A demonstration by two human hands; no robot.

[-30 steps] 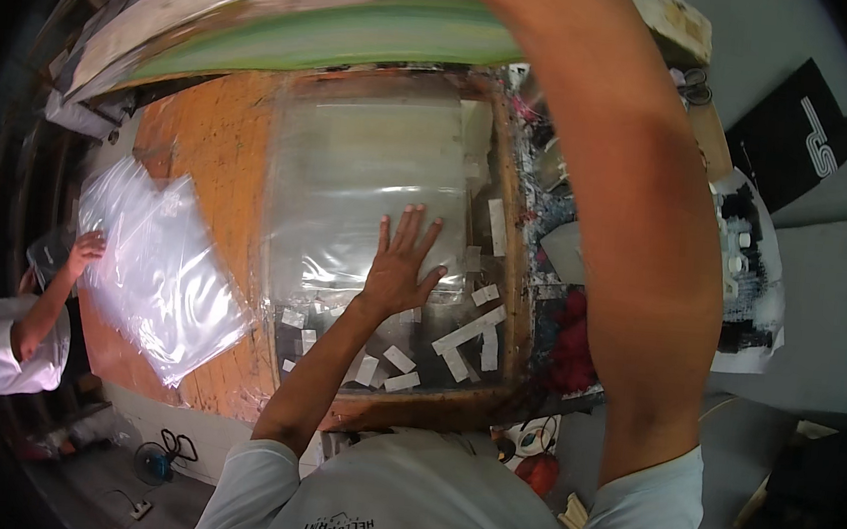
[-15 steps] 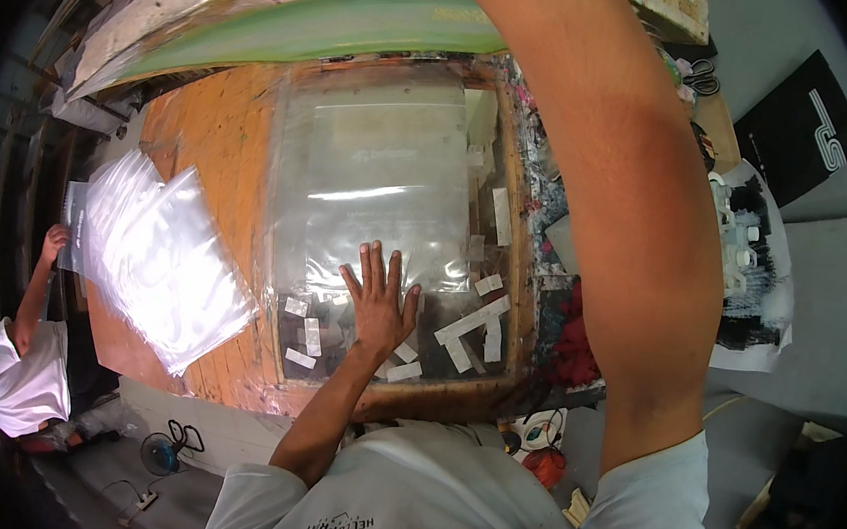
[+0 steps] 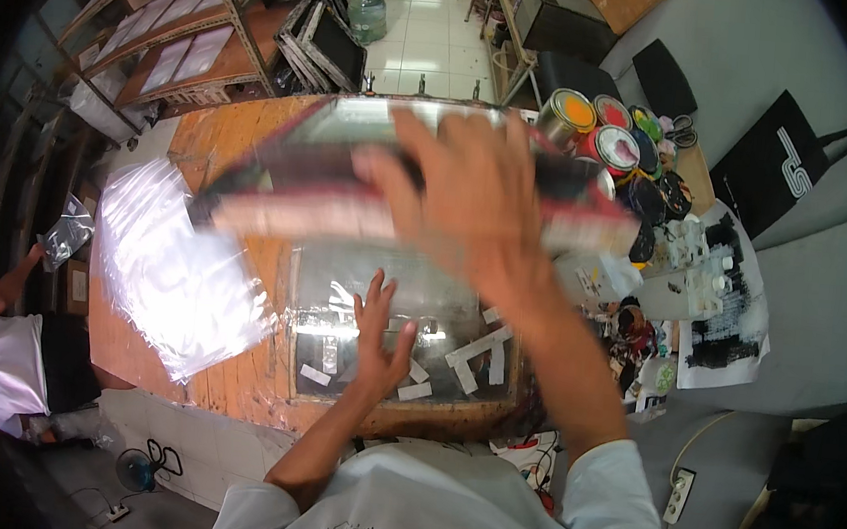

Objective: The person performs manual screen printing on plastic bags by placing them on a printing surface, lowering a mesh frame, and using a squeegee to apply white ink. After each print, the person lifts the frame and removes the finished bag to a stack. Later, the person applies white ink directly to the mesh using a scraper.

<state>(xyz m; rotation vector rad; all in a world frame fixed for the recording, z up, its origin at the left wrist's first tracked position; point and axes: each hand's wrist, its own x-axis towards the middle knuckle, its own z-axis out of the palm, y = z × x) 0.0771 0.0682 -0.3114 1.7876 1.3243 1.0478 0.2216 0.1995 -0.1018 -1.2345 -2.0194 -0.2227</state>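
— What is the right hand (image 3: 474, 194) doing?
— Its grip is closing over the near edge of a blurred, hinged screen-printing frame (image 3: 390, 187), which is hanging tilted above the desk (image 3: 224, 139).

— And the left hand (image 3: 381, 336)?
— It is lying flat, fingers spread, on the clear film (image 3: 396, 292) taped to the glass base.

— Anything else nearby?
— Plastic sheets (image 3: 178, 280) are lying at nine o'clock, paint cans (image 3: 613, 130) at two o'clock.

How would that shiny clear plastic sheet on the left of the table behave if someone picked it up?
The clear plastic sheet looks thin and wrinkled, so it would probably flop and sag. It seems light for its spread. Its glossy glare suggests it may be slippery against the wooden table.
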